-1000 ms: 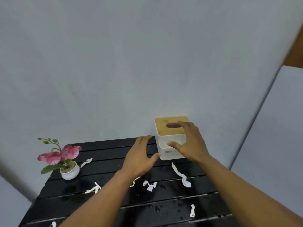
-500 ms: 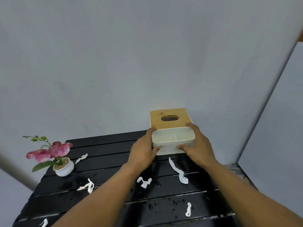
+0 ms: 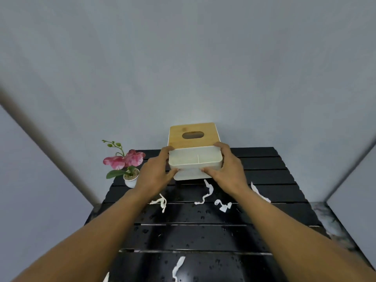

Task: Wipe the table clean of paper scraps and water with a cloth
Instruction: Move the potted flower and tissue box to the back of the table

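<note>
While both arms reach across the black slatted table (image 3: 264, 171), the left grip (image 3: 154, 176) and right grip (image 3: 230, 174) curl round the two sides of a white tissue box (image 3: 193, 161) with a bamboo lid (image 3: 193, 135), thumbs against its front and fingers on the far corners. The box is at the table's far edge by the wall; whether it rests there or is lifted, I cannot tell. Twisted paper scraps (image 3: 205, 192) lie scattered over the nearer slats, among water droplets (image 3: 202, 217). A small potted pink orchid (image 3: 126, 163) stands at the far left corner, just beside the left grip.
</note>
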